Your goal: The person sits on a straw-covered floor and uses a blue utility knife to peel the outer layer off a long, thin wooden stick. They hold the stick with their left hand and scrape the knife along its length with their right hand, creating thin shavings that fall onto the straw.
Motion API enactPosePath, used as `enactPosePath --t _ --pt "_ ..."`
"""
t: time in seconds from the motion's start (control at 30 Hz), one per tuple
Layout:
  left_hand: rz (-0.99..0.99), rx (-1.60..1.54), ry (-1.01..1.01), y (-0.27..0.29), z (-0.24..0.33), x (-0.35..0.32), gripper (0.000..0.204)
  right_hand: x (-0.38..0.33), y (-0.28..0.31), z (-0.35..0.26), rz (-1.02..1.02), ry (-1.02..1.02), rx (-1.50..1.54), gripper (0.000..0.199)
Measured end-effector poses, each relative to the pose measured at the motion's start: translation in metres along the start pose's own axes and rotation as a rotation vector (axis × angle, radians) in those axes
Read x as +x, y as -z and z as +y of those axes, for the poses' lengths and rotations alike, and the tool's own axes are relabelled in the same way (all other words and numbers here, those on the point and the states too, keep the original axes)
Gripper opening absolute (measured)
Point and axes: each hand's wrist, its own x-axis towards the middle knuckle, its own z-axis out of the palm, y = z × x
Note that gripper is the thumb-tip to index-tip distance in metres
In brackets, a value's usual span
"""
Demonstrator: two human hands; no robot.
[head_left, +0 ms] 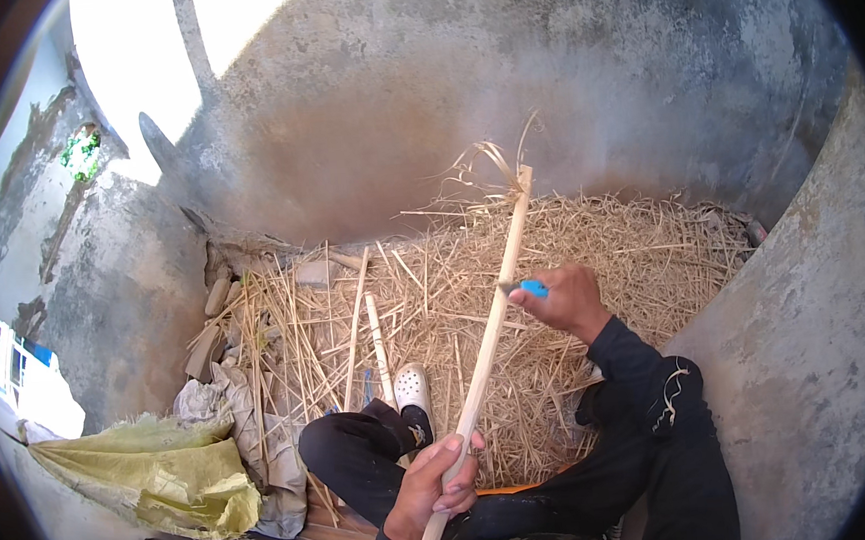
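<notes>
A long pale strip of wood or bamboo [489, 351] runs slantwise from the lower edge up toward the wall. My left hand [436, 485] is wrapped around its lower part, close to my lap. Farther up, my right hand [565, 303] is closed on a blue-handled knife [533, 288]. The short dark blade meets the strip's edge from the right; its exact contact is too small to make out. Thin curled shavings [485, 156] cling to the strip's far end.
Loose shavings [642, 255] heap over the floor ahead and right. Several narrow strips [359, 325] lie left of my foot in a white clog [412, 386]. A yellow woven sack [156, 475] sits at lower left. Concrete walls [560, 90] enclose the spot.
</notes>
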Motion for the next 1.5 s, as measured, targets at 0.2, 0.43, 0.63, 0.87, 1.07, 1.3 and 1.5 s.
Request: enactPosePath --t 0.2,0.43,0.63,0.87,1.07,1.3,1.5 --pt "-0.063 -0.094 0.02 0.004 -0.003 0.003 0.03 -0.019 0.003 -0.027 -0.054 0.134 0.026 0.067" --pt "-0.071 -0.084 0.054 0.0 -0.005 0.002 0.029 0.005 0.011 0.014 0.034 -0.099 0.034 0.066" --pt "-0.05 -0.064 0.051 -0.004 -0.006 -0.004 0.028 -0.021 0.006 -0.032 0.051 0.111 0.132 0.068" --pt "-0.024 -0.021 0.093 -0.016 -0.009 -0.01 0.027 0.021 0.011 0.06 0.161 -0.048 -0.081 0.072" --pt "-0.038 0.063 0.127 -0.015 -0.015 -0.017 0.028 0.039 0.025 0.103 0.238 -0.23 -0.175 0.076" --pt "-0.014 0.084 0.182 -0.014 -0.018 -0.022 0.031 0.035 0.024 0.158 0.303 -0.455 -0.227 0.076" --pt "0.042 0.123 0.013 0.0 -0.008 -0.03 0.033 0.03 0.037 0.126 0.321 -0.406 0.027 0.072"
